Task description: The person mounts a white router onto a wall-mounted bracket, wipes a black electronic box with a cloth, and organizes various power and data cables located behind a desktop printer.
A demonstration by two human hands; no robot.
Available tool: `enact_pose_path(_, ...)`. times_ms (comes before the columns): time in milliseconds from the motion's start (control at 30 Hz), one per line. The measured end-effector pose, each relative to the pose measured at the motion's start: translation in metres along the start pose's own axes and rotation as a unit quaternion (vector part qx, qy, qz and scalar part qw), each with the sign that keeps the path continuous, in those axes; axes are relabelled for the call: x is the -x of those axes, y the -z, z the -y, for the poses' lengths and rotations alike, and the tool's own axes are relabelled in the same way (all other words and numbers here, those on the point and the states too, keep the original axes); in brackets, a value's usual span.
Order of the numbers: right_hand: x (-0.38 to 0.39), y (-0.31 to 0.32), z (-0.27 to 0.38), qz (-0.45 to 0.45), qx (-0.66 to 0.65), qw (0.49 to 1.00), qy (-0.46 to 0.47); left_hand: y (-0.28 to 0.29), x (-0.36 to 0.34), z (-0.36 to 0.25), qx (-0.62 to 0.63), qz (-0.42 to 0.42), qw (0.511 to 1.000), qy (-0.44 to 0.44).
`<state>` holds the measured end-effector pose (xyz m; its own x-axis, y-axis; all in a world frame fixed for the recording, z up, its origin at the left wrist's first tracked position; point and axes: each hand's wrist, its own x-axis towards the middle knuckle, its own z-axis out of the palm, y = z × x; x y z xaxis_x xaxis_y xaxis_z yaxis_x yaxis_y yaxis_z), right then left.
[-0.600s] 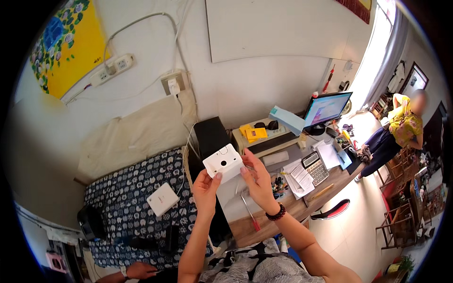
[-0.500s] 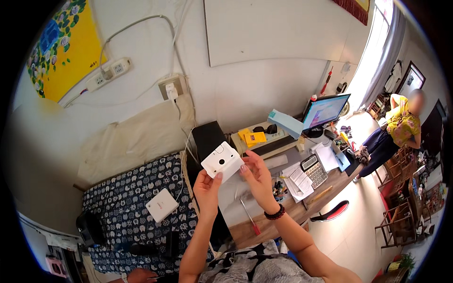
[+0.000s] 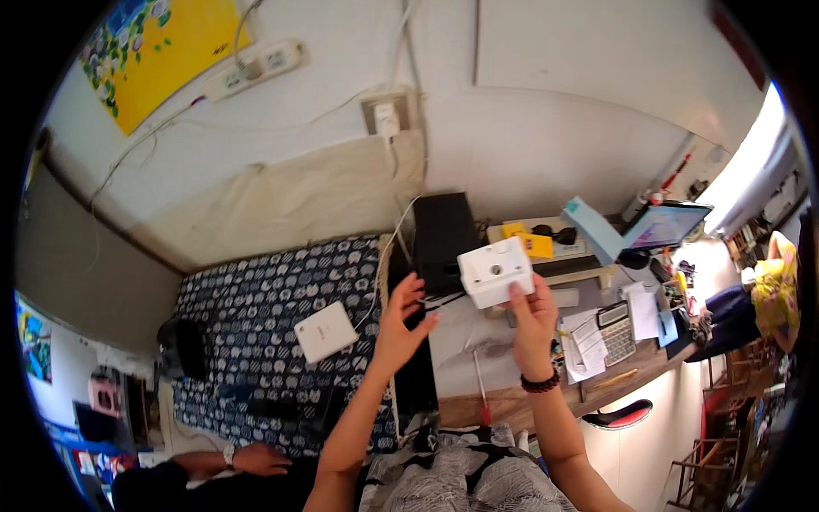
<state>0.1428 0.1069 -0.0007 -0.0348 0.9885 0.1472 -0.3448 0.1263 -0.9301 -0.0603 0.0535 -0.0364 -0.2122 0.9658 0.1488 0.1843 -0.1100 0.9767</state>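
Observation:
My right hand (image 3: 535, 331) grips a white plastic case (image 3: 497, 271) by its lower right edge, thumb on the near face. This shallow box has a round hole in the middle and small holes near its corners. It is held up over the desk. My left hand (image 3: 403, 331) is off the case, in the air to its left, with fingers apart and nothing plainly held. Behind the left fingertips a short black cable (image 3: 448, 299) shows beside a black box (image 3: 446, 235). A flat white square device (image 3: 326, 332) lies on the patterned cloth.
Patterned cloth (image 3: 256, 299) covers the surface at left; another person's hand (image 3: 260, 461) is at its near edge. The desk holds a calculator (image 3: 616, 331), papers (image 3: 583, 348), a monitor (image 3: 670, 226) and a light-blue box (image 3: 593, 230). A person in yellow (image 3: 775, 286) stands far right.
My left hand has let go of the white case and moved left, its fingers spreading. The right hand keeps the case. The view has swung left, and another person's forearm shows more at lower left.

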Motion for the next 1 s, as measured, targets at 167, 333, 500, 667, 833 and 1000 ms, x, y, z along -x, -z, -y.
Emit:
enact_pose_path(167, 0.021, 0.019, -0.023, -0.017, 0.004, 0.998, -0.057, 0.122, 0.045, 0.086, -0.444, -0.022, 0.891, 0.097)
enact_pose_path(333, 0.027, 0.017, -0.032, -0.002, -0.035, 0.997, -0.07, 0.203, 0.066, 0.149, -0.597, 0.086, 0.762, 0.236)
enact_pose_path(500, 0.036, 0.023, -0.034, 0.013, -0.033, 0.996, -0.081, 0.23, 0.066, 0.187, -0.594, 0.115, 0.773, 0.192)
enact_pose_path(667, 0.045, 0.041, -0.033, 0.008, -0.031, 0.996, -0.089, 0.225, 0.059, 0.182, -0.581, 0.086, 0.805, 0.087)
enact_pose_path(833, 0.044, 0.058, -0.02, 0.006, -0.027, 0.997, -0.076, 0.204, 0.024, 0.089, -0.583, 0.027, 0.8, -0.138)
enact_pose_path(1000, 0.024, 0.053, -0.007, 0.026, -0.051, 0.996, -0.068, 0.164, 0.001, -0.009, -0.621, -0.022, 0.724, -0.298)
